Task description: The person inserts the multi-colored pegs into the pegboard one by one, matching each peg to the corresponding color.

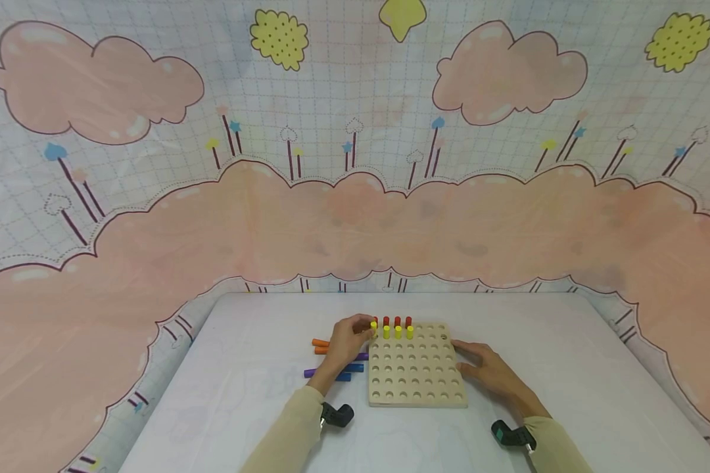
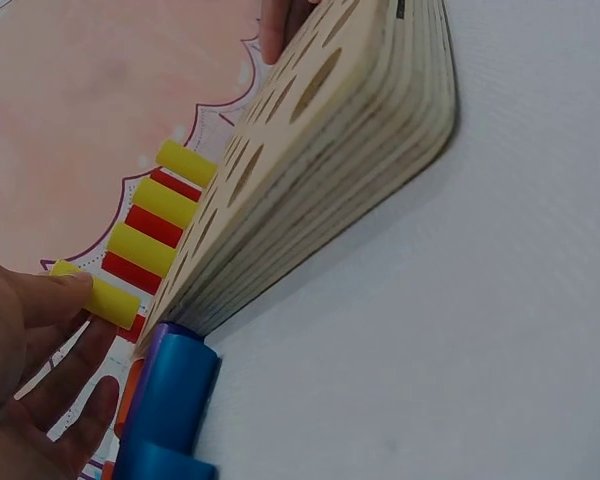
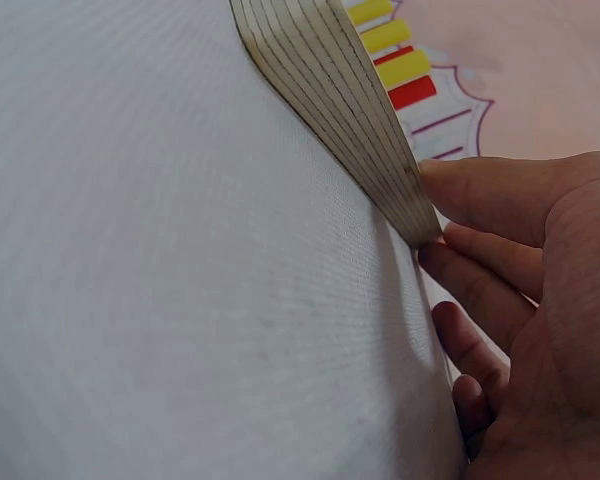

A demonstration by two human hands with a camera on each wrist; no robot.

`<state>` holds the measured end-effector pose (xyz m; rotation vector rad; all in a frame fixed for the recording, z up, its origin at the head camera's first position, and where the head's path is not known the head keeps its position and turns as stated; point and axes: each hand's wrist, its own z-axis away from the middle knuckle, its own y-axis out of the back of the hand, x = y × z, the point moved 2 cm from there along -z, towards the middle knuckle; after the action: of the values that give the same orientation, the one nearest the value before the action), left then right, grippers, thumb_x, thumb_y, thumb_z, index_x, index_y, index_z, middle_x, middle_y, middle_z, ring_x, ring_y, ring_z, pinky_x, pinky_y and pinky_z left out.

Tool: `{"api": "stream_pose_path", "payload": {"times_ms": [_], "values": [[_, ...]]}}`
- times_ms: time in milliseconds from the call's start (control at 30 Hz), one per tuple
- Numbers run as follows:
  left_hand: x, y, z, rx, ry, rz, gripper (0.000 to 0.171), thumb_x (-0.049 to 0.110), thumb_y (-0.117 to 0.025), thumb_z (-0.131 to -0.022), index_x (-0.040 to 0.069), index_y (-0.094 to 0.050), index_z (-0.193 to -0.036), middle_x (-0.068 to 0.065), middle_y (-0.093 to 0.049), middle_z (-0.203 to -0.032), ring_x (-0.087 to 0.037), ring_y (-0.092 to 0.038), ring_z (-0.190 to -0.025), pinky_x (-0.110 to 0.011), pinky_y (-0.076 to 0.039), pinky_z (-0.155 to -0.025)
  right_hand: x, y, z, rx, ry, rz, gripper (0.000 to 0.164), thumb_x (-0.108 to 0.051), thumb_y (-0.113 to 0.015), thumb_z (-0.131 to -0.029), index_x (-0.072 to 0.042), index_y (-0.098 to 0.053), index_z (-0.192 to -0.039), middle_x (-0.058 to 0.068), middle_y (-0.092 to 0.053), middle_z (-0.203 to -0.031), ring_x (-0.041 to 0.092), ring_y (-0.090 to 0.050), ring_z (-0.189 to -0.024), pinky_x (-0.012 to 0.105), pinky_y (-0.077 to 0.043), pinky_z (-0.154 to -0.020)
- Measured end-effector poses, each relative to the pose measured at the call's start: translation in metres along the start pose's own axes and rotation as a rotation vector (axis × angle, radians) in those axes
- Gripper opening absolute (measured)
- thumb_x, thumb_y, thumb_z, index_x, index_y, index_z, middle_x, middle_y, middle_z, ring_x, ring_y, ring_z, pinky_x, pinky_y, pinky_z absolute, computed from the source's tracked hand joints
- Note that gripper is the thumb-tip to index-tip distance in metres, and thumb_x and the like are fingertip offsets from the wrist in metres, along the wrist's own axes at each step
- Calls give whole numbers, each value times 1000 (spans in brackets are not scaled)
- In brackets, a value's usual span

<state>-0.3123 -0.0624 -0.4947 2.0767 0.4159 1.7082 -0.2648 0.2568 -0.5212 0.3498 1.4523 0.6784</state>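
Take the pegboard as the dial, with 12 pointing away from the person: the beige left sleeve (image 1: 286, 427) lies toward 8 o'clock and the beige right sleeve (image 1: 556, 447) toward 4, each with a black wrist device (image 1: 511, 435) on its inner side. The wooden pegboard (image 1: 423, 388) lies flat on the white table (image 1: 242, 374), its near rows of holes bare. At its 3 o'clock edge is the right hand (image 1: 492, 373), thumb and forefinger set apart, their tips touching the board's side. At 9 o'clock lie loose pegs, among them a blue peg (image 1: 355, 368), a purple peg (image 1: 311, 374) and an orange peg (image 1: 321, 342), partly hidden by the left arm. At 10 o'clock the left hand (image 1: 344, 340) pinches a yellow peg (image 2: 113, 303) between thumb and finger; whether it is fully seated I cannot tell. Toward 11 stand three more yellow pegs (image 1: 398, 332) in a row, and just beyond them four red pegs (image 1: 398, 321). Farthest, at 12, rises a cloud-patterned backdrop (image 1: 390, 230)
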Motion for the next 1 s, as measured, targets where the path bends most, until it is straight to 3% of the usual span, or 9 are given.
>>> {"api": "stream_pose_path", "payload": {"times_ms": [300, 1000], "values": [[-5, -4, 1, -9, 31, -14, 23, 10, -67, -92, 13, -70, -115, -4, -72, -109, -20, -66, -102, -39, -55, -95, -3, -3, 6, 5, -28, 3, 53, -31, -66, -91, -22, -53, -142, 15, -38, -155, 45, -22, -147, 70, -15, -114], [-7, -3, 5, -25, -16, -34, 22, 9, -68, -91, 12, -71, -113, -5, -72, -109, -20, -65, -101, -39, -54, -94, -8, -8, 17, 17, -33, -20, 55, -31, -67, -91, -21, -52, -142, 15, -38, -154, 45, -22, -147, 69, -15, -114]]}}
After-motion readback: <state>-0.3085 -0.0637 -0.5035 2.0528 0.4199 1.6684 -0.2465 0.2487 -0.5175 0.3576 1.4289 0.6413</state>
